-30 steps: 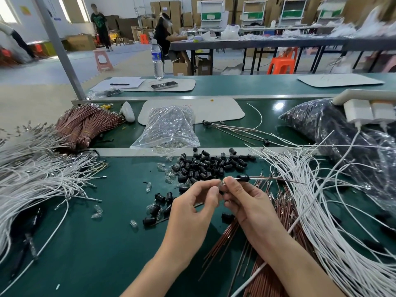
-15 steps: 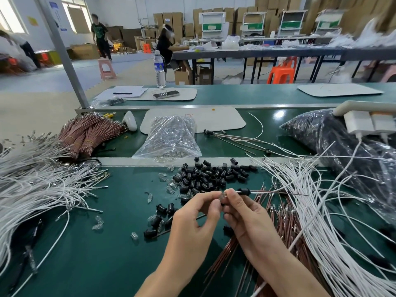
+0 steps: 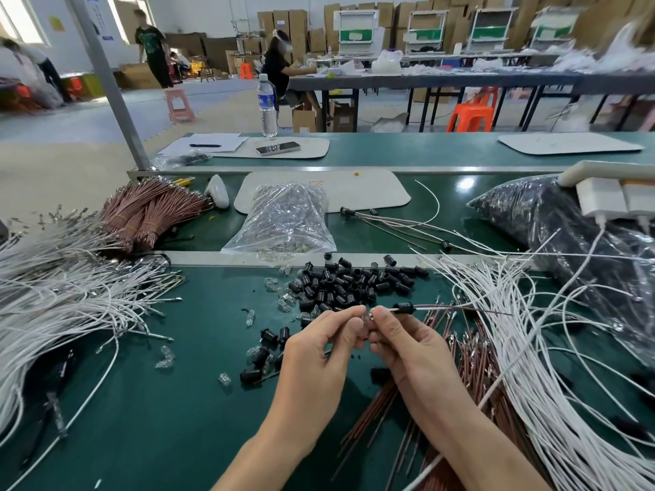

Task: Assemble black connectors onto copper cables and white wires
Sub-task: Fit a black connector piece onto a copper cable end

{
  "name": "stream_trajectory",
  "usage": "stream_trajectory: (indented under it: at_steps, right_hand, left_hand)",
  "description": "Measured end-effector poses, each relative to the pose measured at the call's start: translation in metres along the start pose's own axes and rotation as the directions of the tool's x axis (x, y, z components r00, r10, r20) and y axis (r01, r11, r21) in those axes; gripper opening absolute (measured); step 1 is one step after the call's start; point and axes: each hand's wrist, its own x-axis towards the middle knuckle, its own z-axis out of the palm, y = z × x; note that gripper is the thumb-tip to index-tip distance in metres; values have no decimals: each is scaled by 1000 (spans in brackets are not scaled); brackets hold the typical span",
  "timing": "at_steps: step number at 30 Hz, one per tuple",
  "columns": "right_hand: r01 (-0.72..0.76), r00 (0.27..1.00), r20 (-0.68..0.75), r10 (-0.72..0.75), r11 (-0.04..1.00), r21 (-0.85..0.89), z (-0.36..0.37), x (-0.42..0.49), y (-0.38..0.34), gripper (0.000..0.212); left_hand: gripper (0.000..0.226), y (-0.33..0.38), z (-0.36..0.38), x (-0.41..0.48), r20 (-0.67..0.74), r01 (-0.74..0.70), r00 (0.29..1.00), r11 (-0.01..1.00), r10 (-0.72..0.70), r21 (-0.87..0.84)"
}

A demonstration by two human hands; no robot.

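1. Along the left edge of the table [image 3: 159, 419], a big heap of white wires [image 3: 53, 295] fans its metal tips toward the middle, probably so one can be drawn out by its end.
2. Toward the far left corner, tied bundles of copper cables [image 3: 149, 214] lie as reserve stock, well apart from both hands.
3. Past the middle rail, a clear bag [image 3: 283, 221] of small parts lies slumped. A few clear bits [image 3: 166, 356] are scattered on the near surface.
4. Just on the near side of the rail, the loose pile of black connectors [image 3: 347, 281] sits just beyond the fingertips, within easy reach.
5. The left hand [image 3: 319, 352] has its fingers curled, and thumb and forefinger pinch something small where the two hands meet. It is too small to identify.
6. The right hand [image 3: 407, 349] pinches the end of a thin cable [image 3: 460, 308] that runs off to the right. One threaded connector [image 3: 404, 307] sits on it just beside the fingertips, likely slid back to leave the tip free for fitting.
7. Under and to the right of the right wrist lie loose copper strands [image 3: 468, 352]. They are overlapped by a second white heap [image 3: 549, 349] running toward the near right corner, feedstock kept close by.
8. Near the far right edge, a dark bag [image 3: 567, 235] lies out of the way.
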Motion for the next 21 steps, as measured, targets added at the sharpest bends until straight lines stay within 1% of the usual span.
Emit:
stream_trajectory:
  at_steps: [5, 8, 13, 15, 17, 21]
  right_hand:
    - [8, 1000, 30, -7, 999, -31, 1, -2, 1, 27]
    - [-4, 999, 33, 3, 1000, 22, 2, -1, 1, 20]
    - [-51, 999, 12, 51, 998, 41, 0, 0, -2, 16]
    - [-64, 998, 12, 64, 996, 59, 0, 0, -3, 17]
    - [-78, 997, 17, 77, 994, 77, 0, 1, -1, 19]
    - [-104, 994, 32, 101, 986, 130, 0, 2, 2, 17]
  left_hand:
    - [24, -2, 0, -1, -7, -9, 1000, 1000, 9, 3]
    - [25, -2, 4, 0, -26, -33, 999, 999, 33, 34]
    - [43, -1, -1, 1, -1, -83, 996, 984, 84, 158]
    - [35, -2, -2, 1, 4, -107, 994, 977, 108, 184]
    - [28, -2, -2, 2, -19, -101, 994, 982, 106, 161]
    - [26, -7, -1, 2, -43, -110, 992, 983, 117, 144]
